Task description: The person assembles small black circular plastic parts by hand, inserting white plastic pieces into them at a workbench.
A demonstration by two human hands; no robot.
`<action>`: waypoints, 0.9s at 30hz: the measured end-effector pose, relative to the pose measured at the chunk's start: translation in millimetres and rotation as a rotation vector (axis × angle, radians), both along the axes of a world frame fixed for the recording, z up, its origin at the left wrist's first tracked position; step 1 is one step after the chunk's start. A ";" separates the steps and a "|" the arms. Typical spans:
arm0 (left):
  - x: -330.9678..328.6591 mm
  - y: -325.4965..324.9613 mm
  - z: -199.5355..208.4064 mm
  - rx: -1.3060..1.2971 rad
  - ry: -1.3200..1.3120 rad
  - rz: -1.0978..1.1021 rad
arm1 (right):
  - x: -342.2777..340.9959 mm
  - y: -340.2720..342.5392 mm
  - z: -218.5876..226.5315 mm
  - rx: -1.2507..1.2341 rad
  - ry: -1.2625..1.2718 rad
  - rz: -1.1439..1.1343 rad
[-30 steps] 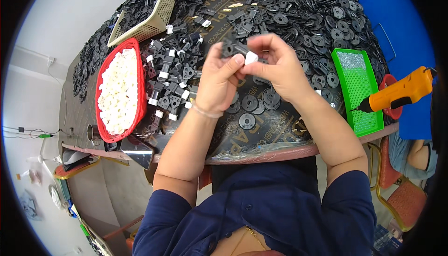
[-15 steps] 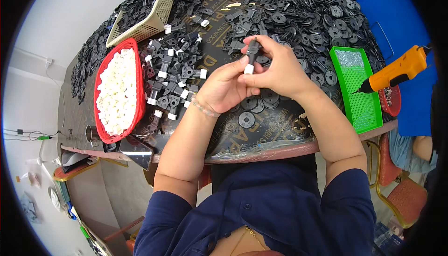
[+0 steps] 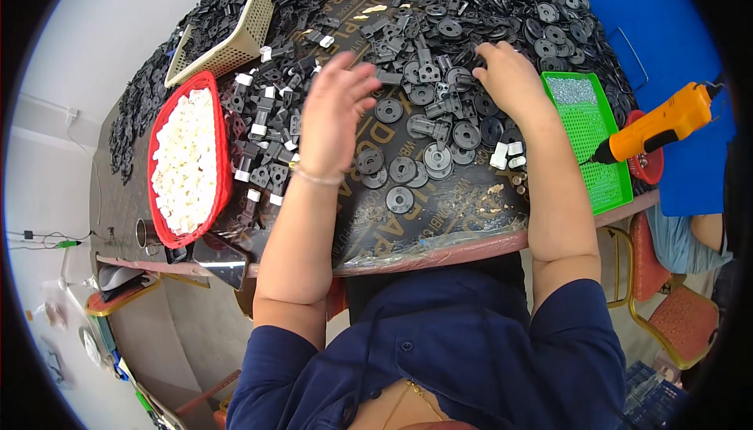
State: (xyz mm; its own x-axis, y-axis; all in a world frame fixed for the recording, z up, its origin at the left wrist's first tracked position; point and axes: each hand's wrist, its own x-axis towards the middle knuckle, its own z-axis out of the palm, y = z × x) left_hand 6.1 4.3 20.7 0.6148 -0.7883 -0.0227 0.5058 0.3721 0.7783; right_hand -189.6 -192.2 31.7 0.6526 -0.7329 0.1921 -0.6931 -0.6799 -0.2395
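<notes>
Black plastic parts [image 3: 439, 108] heaped on the table [image 3: 439, 253], beside the red tray [image 3: 216, 194].
Light, stiff, small; pinch by the edges. Left hand [image 3: 333, 116] hovers spread wide; right hand [image 3: 510, 77] rests curled on the heap, grip unclear.

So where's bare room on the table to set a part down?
Bare mat lies along the near table edge, between the left hand's forearm and the right forearm, below the black discs. Farther back, black parts crowd everything.
</notes>
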 end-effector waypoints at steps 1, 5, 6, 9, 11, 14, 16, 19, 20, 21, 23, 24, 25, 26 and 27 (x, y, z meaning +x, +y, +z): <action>-10.8 -1.8 -1.8 0.108 -0.389 -0.113 | 2.0 0.8 -2.2 0.022 0.034 0.023; -33.4 -7.5 -18.5 0.215 -1.735 -0.073 | 6.4 2.7 -0.9 0.054 -0.004 0.092; -35.4 -8.2 -21.6 0.217 -1.736 -0.074 | 6.2 4.1 -0.9 0.055 -0.005 0.092; -37.4 -9.3 -22.5 0.280 -1.783 -0.173 | 4.0 10.6 1.6 0.062 -0.098 0.085; -36.3 -8.2 -21.3 0.289 -1.765 -0.154 | 1.1 14.5 7.1 0.174 0.014 0.157; -35.2 -8.7 -16.7 0.357 -1.628 -0.128 | -3.8 8.7 0.8 0.094 -0.056 0.203; -27.7 -5.8 -19.4 0.461 -1.349 -0.062 | -8.2 16.3 18.3 0.062 -0.087 0.220; -17.6 -3.1 -11.8 0.442 -0.939 -0.166 | -15.9 23.8 32.2 0.056 0.002 0.225; -16.1 -2.4 -5.6 0.392 -0.677 -0.226 | -15.3 21.8 25.4 0.057 0.003 0.227; -17.2 -3.1 0.0 0.335 -0.415 -0.287 | -14.9 17.8 13.2 0.042 0.035 0.210; -15.8 -2.7 1.6 0.243 -0.250 -0.366 | -12.2 5.5 0.7 0.026 0.067 0.196; -14.5 -1.8 1.7 0.154 -0.084 -0.438 | -9.2 -0.7 -0.2 0.021 0.054 0.190; -12.9 -0.9 1.2 0.122 -0.018 -0.466 | -7.9 -4.1 -1.4 0.016 0.040 0.183; -13.4 -0.5 1.9 0.121 -0.018 -0.465 | -7.8 -5.2 -3.1 0.016 0.040 0.184; -14.1 0.1 2.9 0.110 0.021 -0.434 | -5.2 -3.7 -1.1 0.070 -0.120 0.188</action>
State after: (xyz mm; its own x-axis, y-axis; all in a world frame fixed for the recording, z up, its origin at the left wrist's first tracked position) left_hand -8.0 4.5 23.6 0.2262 -0.9654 -0.1297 0.6132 0.0376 0.7890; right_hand -194.8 -195.9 30.5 0.7547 -0.6148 0.2292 -0.5195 -0.7732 -0.3636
